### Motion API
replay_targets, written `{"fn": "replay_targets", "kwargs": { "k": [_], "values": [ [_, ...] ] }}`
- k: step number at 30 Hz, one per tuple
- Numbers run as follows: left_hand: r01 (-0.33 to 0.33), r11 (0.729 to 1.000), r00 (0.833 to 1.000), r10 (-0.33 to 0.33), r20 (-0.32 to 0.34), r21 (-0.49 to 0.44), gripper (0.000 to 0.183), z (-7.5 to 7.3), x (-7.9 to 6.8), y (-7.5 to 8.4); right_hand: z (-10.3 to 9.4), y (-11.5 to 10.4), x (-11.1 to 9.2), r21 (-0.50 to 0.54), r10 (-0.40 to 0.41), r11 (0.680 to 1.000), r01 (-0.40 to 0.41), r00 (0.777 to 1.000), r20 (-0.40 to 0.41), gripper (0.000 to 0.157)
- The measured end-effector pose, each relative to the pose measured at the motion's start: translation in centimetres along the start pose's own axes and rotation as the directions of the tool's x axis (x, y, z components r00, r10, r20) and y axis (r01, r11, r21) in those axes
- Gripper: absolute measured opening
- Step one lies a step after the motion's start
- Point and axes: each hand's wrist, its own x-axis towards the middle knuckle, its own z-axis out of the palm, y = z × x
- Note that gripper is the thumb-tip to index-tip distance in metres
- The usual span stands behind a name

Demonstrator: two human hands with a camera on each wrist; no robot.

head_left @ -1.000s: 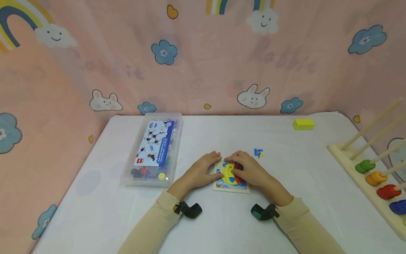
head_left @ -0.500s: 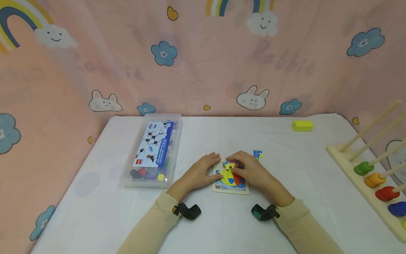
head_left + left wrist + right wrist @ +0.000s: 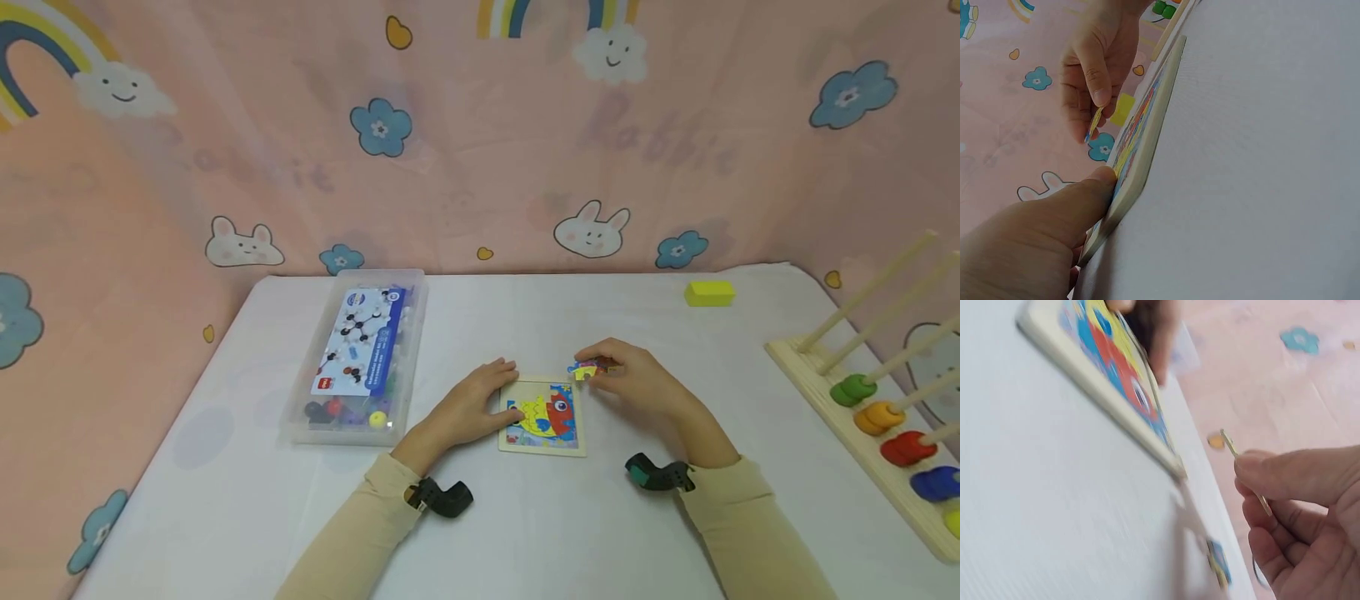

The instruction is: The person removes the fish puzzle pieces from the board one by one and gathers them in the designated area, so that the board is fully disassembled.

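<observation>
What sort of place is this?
Probably a children's play corner, though little of the room shows: there's a square, colourful wooden fish puzzle, a beaded pale wooden peg toy and a cartoon-printed pink fabric backdrop.

I see a yellow, red and blue fish (image 3: 547, 417) on the puzzle board (image 3: 529, 388); left of the board, a blue-and-white label (image 3: 362, 342); beyond it, a yellow block (image 3: 709, 293) and pink, blue-flowered curtain (image 3: 450, 192).

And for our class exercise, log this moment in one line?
left hand: rests on puzzle board | right hand: pinches puzzle piece, off board | loose piece: on table
</observation>
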Motion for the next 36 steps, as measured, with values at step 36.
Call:
{"fn": "replay_targets", "kwargs": {
  "k": [36],
  "values": [
    [-0.002,1.0,1.0,0.002,-0.004,-0.005,0.065,0.1,-0.1,0.0,-4.3,7.3,-1.9,-0.053,0.034,0.998,-0.041,0.991,-0.129,0.041]
  ]
}}
